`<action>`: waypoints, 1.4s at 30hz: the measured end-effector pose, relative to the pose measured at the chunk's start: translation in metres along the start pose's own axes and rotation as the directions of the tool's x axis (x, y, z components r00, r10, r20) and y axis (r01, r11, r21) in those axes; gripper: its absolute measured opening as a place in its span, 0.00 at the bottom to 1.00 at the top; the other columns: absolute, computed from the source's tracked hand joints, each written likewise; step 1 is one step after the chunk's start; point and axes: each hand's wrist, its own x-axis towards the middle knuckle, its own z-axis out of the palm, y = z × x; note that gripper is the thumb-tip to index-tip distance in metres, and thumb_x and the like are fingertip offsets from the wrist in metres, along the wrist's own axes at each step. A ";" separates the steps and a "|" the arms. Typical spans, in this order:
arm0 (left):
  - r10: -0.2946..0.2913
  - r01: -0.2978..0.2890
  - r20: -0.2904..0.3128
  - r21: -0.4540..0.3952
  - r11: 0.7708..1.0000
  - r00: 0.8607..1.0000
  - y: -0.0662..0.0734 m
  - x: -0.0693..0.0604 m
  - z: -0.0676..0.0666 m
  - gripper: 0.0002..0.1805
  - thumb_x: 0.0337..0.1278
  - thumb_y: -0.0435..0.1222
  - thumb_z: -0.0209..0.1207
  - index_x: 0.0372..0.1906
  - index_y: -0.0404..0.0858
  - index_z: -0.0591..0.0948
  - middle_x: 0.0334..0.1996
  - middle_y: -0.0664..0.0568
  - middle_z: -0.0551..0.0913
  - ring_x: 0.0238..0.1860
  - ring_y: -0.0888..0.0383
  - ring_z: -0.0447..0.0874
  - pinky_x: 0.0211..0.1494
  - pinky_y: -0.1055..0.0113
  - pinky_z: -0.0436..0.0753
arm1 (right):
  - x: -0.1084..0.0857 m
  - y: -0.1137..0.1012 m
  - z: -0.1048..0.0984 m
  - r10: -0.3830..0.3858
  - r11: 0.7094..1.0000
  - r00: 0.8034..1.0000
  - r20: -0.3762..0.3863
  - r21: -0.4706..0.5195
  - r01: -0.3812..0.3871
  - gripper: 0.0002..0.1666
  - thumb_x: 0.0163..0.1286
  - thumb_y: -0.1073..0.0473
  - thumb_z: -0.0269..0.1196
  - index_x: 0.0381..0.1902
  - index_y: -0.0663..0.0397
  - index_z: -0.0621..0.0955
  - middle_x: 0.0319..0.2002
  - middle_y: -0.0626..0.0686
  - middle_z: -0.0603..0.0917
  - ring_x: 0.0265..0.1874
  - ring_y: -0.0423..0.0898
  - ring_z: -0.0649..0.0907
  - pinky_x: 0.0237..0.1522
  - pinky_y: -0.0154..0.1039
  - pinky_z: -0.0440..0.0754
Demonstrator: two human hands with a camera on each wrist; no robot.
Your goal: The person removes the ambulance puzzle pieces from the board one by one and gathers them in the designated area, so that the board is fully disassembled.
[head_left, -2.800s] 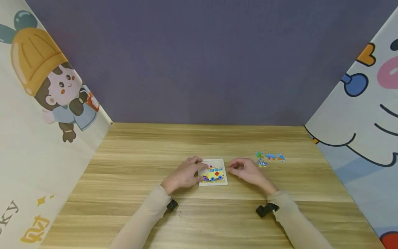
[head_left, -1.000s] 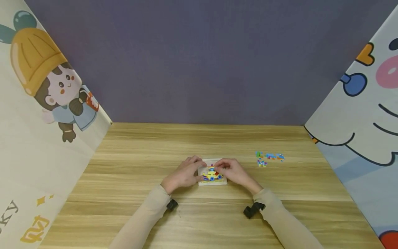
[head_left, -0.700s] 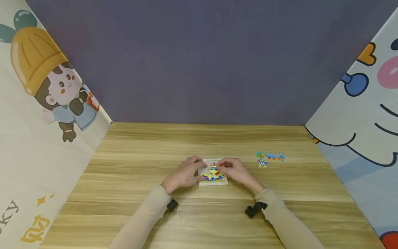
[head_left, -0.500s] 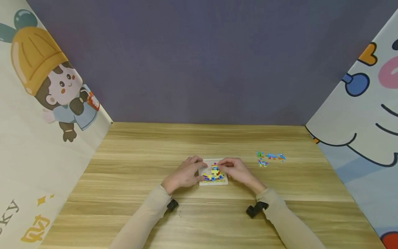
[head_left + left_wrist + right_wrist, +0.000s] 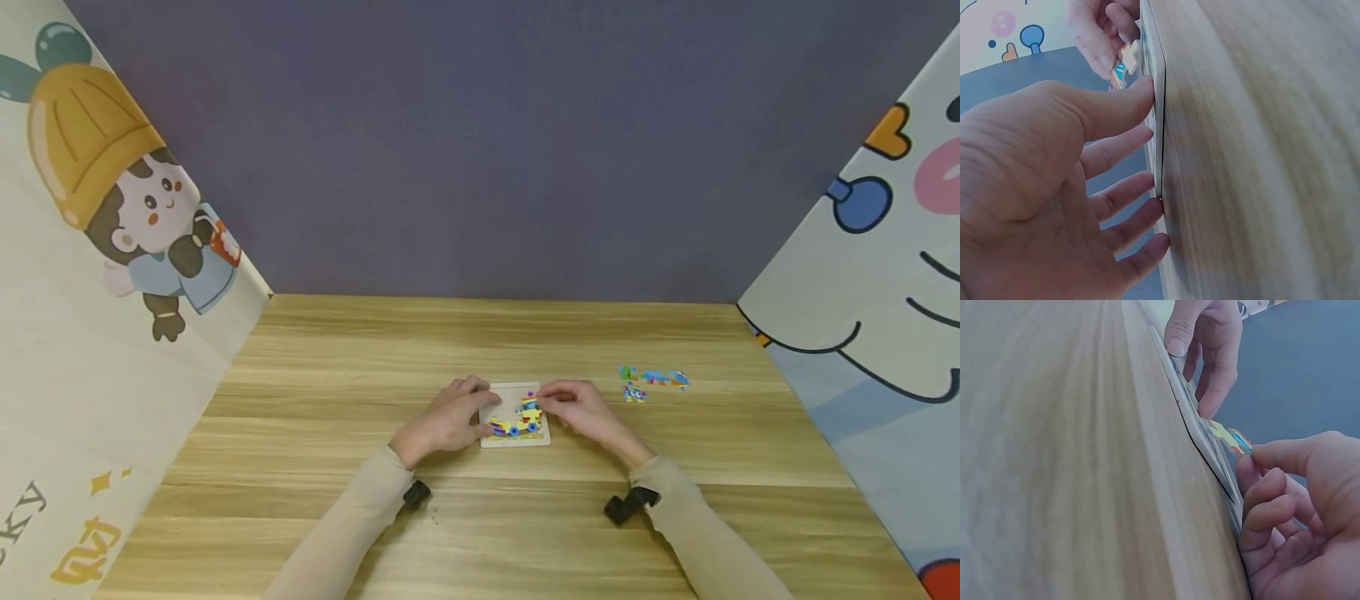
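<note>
A small square jigsaw board [image 5: 497, 445] lies on the wooden table, with the yellow vehicle's lower strip of picture in place and bare board above it. My left hand [image 5: 442, 419] rests at the board's left side, fingers spread, thumb on its edge in the left wrist view. Between thumb and index finger, my right hand [image 5: 588, 414] pinches a yellow and blue jigsaw piece [image 5: 1230, 437]. That piece is tilted up off the board near its right edge; whether it is several joined pieces I cannot tell.
Several loose blue, green and orange jigsaw pieces [image 5: 654, 377] lie to the right, beyond my right hand, with another patterned piece [image 5: 634, 393] just nearer. A dark panel [image 5: 480, 167] stands behind the table [image 5: 337, 358], and printed walls flank it.
My right hand came over the board from its right side, took hold of the jigsaw piece and drew it rightward, baring the board's middle. The left hand has stayed put.
</note>
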 end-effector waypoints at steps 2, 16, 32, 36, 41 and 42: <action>-0.002 0.002 0.001 -0.003 1.000 1.000 0.000 0.000 0.000 0.27 0.73 0.44 0.66 0.73 0.45 0.78 0.77 0.46 0.70 0.78 0.43 0.66 0.83 0.42 0.65 | -0.001 0.000 -0.002 0.003 1.000 1.000 -0.001 0.002 -0.003 0.18 0.76 0.53 0.69 0.56 0.56 0.88 0.36 0.55 0.88 0.17 0.38 0.71 0.18 0.31 0.68; 0.004 -0.004 -0.007 -0.022 1.000 1.000 0.000 0.000 0.000 0.27 0.74 0.44 0.66 0.72 0.43 0.79 0.76 0.44 0.70 0.78 0.42 0.65 0.83 0.41 0.64 | -0.003 -0.002 -0.003 0.016 1.000 1.000 0.000 0.022 -0.016 0.18 0.77 0.53 0.67 0.57 0.59 0.87 0.35 0.53 0.87 0.16 0.37 0.69 0.18 0.30 0.67; 0.019 -0.019 -0.002 -0.009 1.000 1.000 -0.004 0.001 0.002 0.28 0.74 0.44 0.65 0.73 0.43 0.78 0.76 0.44 0.70 0.77 0.43 0.66 0.83 0.42 0.65 | -0.005 -0.006 -0.005 0.030 0.999 1.000 0.010 0.029 -0.030 0.17 0.78 0.54 0.66 0.56 0.59 0.87 0.36 0.50 0.89 0.17 0.39 0.72 0.18 0.30 0.67; 0.022 -0.022 -0.005 0.004 1.000 1.000 -0.004 0.000 0.002 0.28 0.74 0.44 0.65 0.73 0.43 0.78 0.76 0.44 0.70 0.77 0.43 0.66 0.83 0.42 0.66 | -0.004 -0.004 -0.008 0.031 0.999 0.999 0.007 0.020 -0.031 0.17 0.77 0.54 0.67 0.57 0.59 0.87 0.37 0.51 0.90 0.17 0.38 0.71 0.18 0.30 0.67; 0.026 -0.026 -0.006 0.010 1.000 1.000 -0.003 0.000 0.002 0.28 0.73 0.44 0.65 0.73 0.44 0.78 0.76 0.44 0.71 0.78 0.43 0.66 0.83 0.43 0.65 | -0.005 -0.001 -0.013 0.006 1.000 1.000 0.010 0.016 -0.006 0.17 0.77 0.55 0.68 0.57 0.59 0.87 0.37 0.54 0.91 0.16 0.37 0.69 0.17 0.30 0.66; 0.023 -0.023 -0.004 0.006 1.000 1.000 -0.003 0.000 0.002 0.28 0.73 0.44 0.65 0.73 0.44 0.78 0.76 0.44 0.71 0.78 0.43 0.66 0.83 0.43 0.65 | -0.005 -0.001 -0.014 0.003 1.000 1.000 0.010 0.021 -0.003 0.17 0.77 0.55 0.68 0.57 0.59 0.87 0.38 0.54 0.91 0.15 0.37 0.69 0.17 0.30 0.66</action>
